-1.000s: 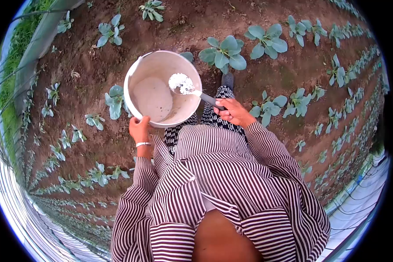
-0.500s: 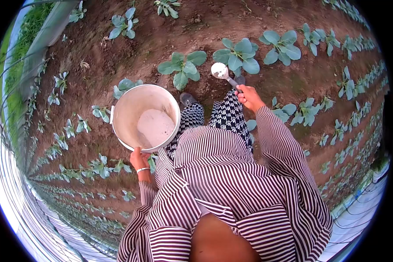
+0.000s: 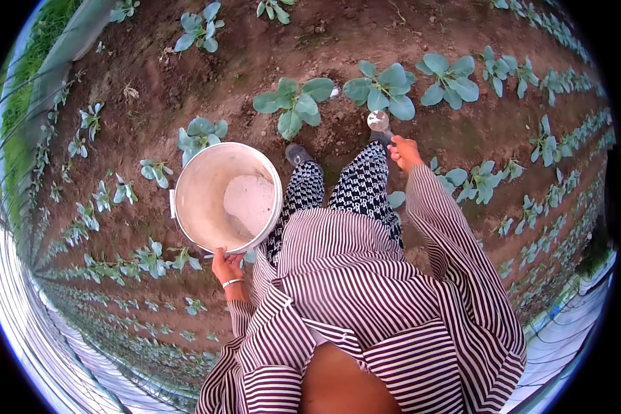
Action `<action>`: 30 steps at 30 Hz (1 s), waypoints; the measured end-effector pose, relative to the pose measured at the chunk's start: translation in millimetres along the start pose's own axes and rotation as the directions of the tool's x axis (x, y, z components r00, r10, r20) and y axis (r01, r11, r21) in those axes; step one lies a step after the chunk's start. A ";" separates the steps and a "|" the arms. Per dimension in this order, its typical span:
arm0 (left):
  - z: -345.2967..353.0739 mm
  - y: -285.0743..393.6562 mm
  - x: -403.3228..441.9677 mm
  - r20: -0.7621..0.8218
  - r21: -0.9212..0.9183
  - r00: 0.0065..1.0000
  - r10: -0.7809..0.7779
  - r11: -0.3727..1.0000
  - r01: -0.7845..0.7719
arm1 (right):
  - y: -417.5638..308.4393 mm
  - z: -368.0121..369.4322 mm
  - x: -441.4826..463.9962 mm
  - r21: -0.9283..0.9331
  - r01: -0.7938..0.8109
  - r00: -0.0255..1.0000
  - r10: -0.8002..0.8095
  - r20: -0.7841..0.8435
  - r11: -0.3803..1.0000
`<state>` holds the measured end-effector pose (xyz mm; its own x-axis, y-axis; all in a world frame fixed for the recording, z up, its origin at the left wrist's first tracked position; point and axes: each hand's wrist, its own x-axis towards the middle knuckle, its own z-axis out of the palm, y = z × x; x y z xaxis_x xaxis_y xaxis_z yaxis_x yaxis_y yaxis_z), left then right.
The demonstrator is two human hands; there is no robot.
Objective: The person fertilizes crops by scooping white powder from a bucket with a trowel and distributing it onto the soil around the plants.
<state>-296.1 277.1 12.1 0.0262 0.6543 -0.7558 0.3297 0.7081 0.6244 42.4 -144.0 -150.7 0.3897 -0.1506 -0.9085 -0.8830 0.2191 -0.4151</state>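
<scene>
My left hand grips the near rim of a white bucket, which is tilted and holds pale powder. Closed round the dark handle of a spoon, my right hand is out to the right, above my shoe and trouser leg. Only a little white residue shows in the spoon's bowl. A small white patch of powder lies on the soil between two leafy plants, the left one and the right one.
Rows of green plants grow in brown soil on both sides. My other shoe stands below the left plant. Grass and a pale border run along the far left, with curved netting at the edges.
The spoon went out from over the bucket with white powder, then moved right and is now nearly emptied. A white patch has appeared on the soil. The bucket has shifted down and left.
</scene>
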 end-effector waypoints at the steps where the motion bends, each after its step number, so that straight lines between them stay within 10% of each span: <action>1: -0.1 -3.3 10.3 -0.012 0.004 1.000 -0.016 1.000 0.016 | -3.5 -9.9 -8.0 0.037 0.000 1.000 -0.001 0.008 0.999; 30: 99.0 67.2 64.6 0.261 0.183 0.949 0.177 0.956 -0.229 | 34.2 -64.1 -123.2 0.459 0.132 0.982 -0.181 0.063 0.879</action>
<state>-178.8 340.7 -14.2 0.3295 0.6773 -0.6578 0.4823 0.4782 0.7340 -52.6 -179.7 -49.9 0.5586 -0.1268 -0.8197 -0.6042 0.6148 -0.5069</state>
